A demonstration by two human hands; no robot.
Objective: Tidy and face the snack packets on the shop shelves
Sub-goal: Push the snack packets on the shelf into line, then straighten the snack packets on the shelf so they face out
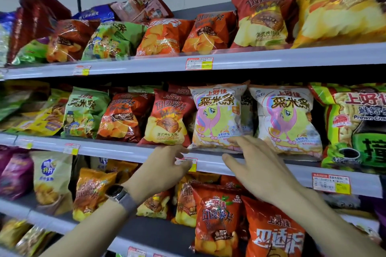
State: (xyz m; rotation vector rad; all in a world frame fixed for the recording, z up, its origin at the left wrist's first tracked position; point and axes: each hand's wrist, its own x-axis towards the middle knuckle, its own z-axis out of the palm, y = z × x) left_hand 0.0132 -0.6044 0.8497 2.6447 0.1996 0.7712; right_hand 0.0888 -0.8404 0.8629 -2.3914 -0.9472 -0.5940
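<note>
A white and pink corn-stick packet stands upright on the middle shelf, with a matching packet to its right. My right hand reaches up with fingers spread, its fingertips touching the bottom edge of the left pink packet. My left hand, with a watch on the wrist, is at the shelf's front edge just below a red crisp packet, fingers relaxed and holding nothing. An orange-red packet and a green packet stand further left.
The top shelf holds leaning red, green, orange and yellow packets. A big green prawn-cracker bag stands at the right. The lower shelf carries orange packets below my arms. Price labels sit on the shelf rails.
</note>
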